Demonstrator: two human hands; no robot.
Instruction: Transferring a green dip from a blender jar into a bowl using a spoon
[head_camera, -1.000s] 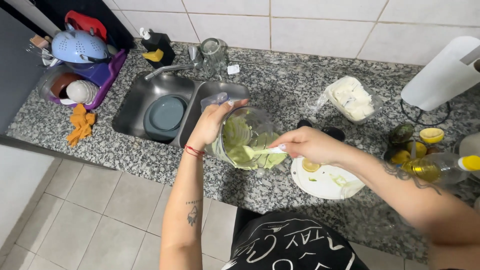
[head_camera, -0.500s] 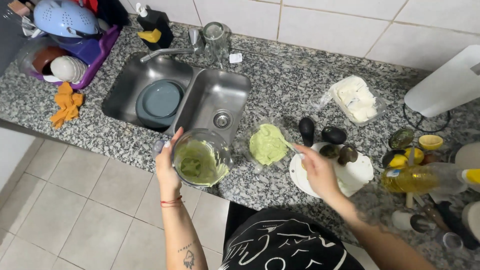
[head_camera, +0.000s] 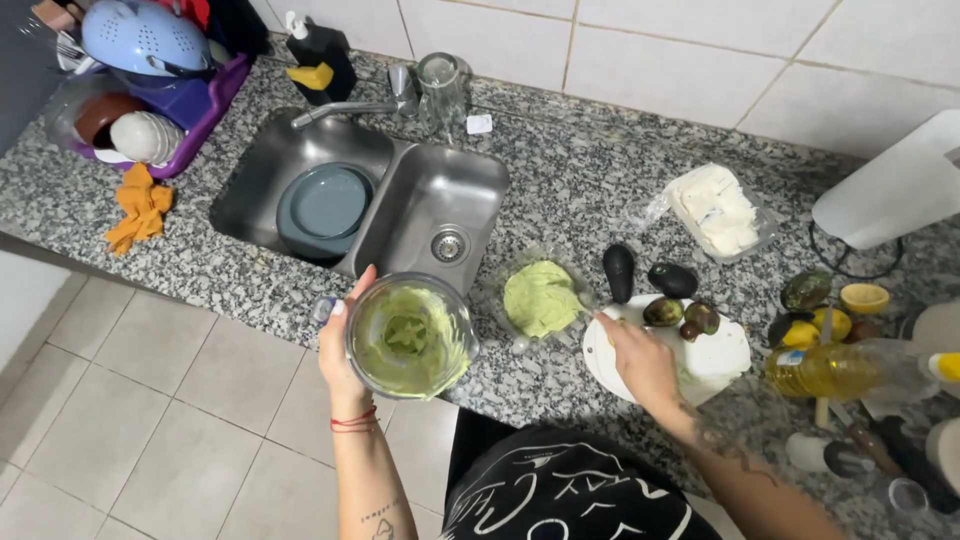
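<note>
two hands: left hand (head_camera: 342, 345) grips the blender jar (head_camera: 410, 337); right hand (head_camera: 640, 360) rests on the white plate (head_camera: 700, 365).
risk: jar hangs past the tabletop (head_camera: 560, 180) edge; a slip could drop it.
fingers: left wrapped on the jar's left wall; right curled, cannot tell what they hold.
green mash (head_camera: 540, 297): between the hands, just left of the right fingertips.

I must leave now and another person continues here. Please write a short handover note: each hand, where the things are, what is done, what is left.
Left hand: holds the blender jar over the counter edge, green smears inside.
Right hand: on the spoon at the glass bowl.
Done: green mash lies in the bowl.
Left: residue in the jar; avocado pieces on the white plate.
</note>
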